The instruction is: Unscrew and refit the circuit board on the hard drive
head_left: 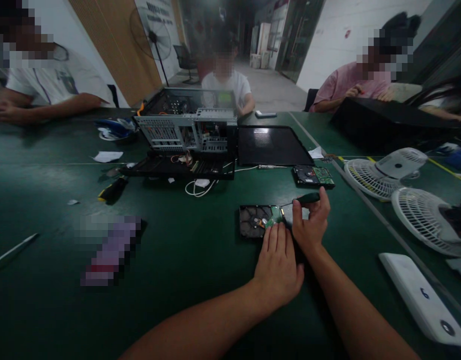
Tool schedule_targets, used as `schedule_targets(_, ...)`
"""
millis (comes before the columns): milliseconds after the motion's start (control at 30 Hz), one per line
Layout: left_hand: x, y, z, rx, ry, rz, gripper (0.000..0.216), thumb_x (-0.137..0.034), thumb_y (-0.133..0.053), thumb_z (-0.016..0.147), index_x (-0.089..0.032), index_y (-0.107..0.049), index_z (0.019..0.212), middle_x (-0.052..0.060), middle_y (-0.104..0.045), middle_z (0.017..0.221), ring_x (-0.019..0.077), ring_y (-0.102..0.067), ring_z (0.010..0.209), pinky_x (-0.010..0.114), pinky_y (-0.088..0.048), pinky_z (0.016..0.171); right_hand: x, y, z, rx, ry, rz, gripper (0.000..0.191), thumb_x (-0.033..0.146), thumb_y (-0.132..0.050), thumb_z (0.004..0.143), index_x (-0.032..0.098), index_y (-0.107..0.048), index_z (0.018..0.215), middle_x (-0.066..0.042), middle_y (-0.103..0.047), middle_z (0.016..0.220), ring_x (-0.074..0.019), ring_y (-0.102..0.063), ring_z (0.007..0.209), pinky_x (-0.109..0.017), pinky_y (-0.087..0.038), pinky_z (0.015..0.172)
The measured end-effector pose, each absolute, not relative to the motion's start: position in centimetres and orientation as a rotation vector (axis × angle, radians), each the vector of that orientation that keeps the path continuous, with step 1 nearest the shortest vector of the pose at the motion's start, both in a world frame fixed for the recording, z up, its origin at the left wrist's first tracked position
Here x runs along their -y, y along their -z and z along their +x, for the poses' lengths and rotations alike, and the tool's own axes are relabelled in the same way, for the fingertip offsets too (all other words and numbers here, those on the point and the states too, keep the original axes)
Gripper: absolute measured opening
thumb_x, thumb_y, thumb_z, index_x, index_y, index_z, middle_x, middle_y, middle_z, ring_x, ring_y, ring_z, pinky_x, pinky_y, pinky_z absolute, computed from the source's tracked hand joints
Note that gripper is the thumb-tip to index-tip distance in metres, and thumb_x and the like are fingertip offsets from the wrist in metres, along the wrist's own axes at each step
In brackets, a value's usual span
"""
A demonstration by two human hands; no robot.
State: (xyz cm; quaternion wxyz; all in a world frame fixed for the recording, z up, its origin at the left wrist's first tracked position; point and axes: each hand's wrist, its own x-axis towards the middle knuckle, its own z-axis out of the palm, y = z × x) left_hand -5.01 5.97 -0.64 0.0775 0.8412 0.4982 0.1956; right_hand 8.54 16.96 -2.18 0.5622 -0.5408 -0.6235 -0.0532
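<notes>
Lengthwise, hard drive [252,221]: nine to three o'clock.
Left hand [277,267]: nearer, at six, laid flat on it, unclenched.
Right hand [312,226]: at three, gripping screwdriver [307,198], shaft towards nine.

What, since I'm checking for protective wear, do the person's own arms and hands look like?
The left hand and right hand are ungloved, with no ring, watch or bracelet visible. The forearms are bare, with no sleeves in view.
</notes>
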Motion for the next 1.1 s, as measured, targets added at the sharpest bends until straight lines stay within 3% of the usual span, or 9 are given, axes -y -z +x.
schedule_targets(100, -6.0, 0.7, -5.0, -1.479, -0.594, 2.519, 0.081, -0.05, -0.049, 0.102, 0.002, -0.032, 0.161, 0.027, -0.028, 0.172, 0.0401, -0.023, 0.162, 0.057, -0.027, 0.132, -17.1, 2.3, 8.6, 1.443, 0.119, -1.256, 0.08, 0.039, -0.07, 0.098, 0.028, -0.027, 0.164, -0.017, -0.063, 0.139, -0.027, -0.077, 0.097, -0.049, -0.065, 0.087)
schedule_targets(300, -6.1, 0.7, -5.0, -1.485, -0.595, 2.512, 0.081, -0.05, -0.049, 0.102, 0.003, -0.032, 0.161, 0.028, -0.029, 0.172, 0.0409, -0.024, 0.162, 0.057, -0.028, 0.131, -17.4, 2.1, 8.2, 1.425, 0.008, -1.147, 0.072, 0.033, -0.066, 0.102, 0.026, -0.028, 0.162, -0.014, -0.07, 0.124, -0.026, -0.079, 0.099, -0.049, -0.066, 0.09)
schedule_targets(500, -6.1, 0.8, -5.0, -1.484, -0.591, 2.52, 0.08, -0.05, -0.049, 0.102, 0.003, -0.033, 0.161, 0.028, -0.028, 0.172, 0.0412, -0.023, 0.162, 0.057, -0.027, 0.132, -17.5, 2.3, 8.2, 1.379, -0.08, -1.145, 0.077, 0.034, -0.072, 0.097, 0.029, -0.027, 0.16, -0.013, -0.069, 0.127, -0.0252, -0.079, 0.094, -0.045, -0.068, 0.081)
schedule_targets(800, -6.1, 0.5, -5.1, -1.472, -0.583, 2.5, 0.079, -0.05, -0.048, 0.103, 0.003, -0.033, 0.161, 0.028, -0.027, 0.172, 0.041, -0.023, 0.162, 0.056, -0.026, 0.132, -17.7, 2.0, 8.4, 1.26, -0.098, -1.139, 0.07, 0.035, -0.075, 0.095, 0.03, -0.034, 0.152, -0.01, -0.066, 0.122, -0.0215, -0.077, 0.084, -0.036, -0.065, 0.065)
schedule_targets(1000, -6.1, 0.6, -5.1, -1.491, -0.595, 2.492, 0.081, -0.049, -0.052, 0.102, 0.004, -0.034, 0.161, 0.028, -0.028, 0.172, 0.0413, -0.025, 0.162, 0.055, -0.027, 0.132, -17.4, -1.4, 7.8, 1.353, -0.084, -1.227, 0.051, 0.04, -0.065, 0.099, 0.025, -0.04, 0.141, -0.008, -0.073, 0.109, -0.0237, -0.076, 0.088, -0.04, -0.062, 0.076)
schedule_targets(1100, -6.1, 0.8, -5.1, -1.491, -0.613, 2.502, 0.078, -0.047, -0.05, 0.102, 0.003, -0.035, 0.16, 0.027, -0.03, 0.171, 0.042, -0.026, 0.161, 0.056, -0.028, 0.132, -17.4, -4.7, 7.4, 1.448, -0.036, -1.41, 0.046, 0.045, -0.071, 0.093, 0.025, -0.05, 0.128, -0.003, -0.074, 0.096, -0.0198, -0.069, 0.068, -0.037, -0.056, 0.069)
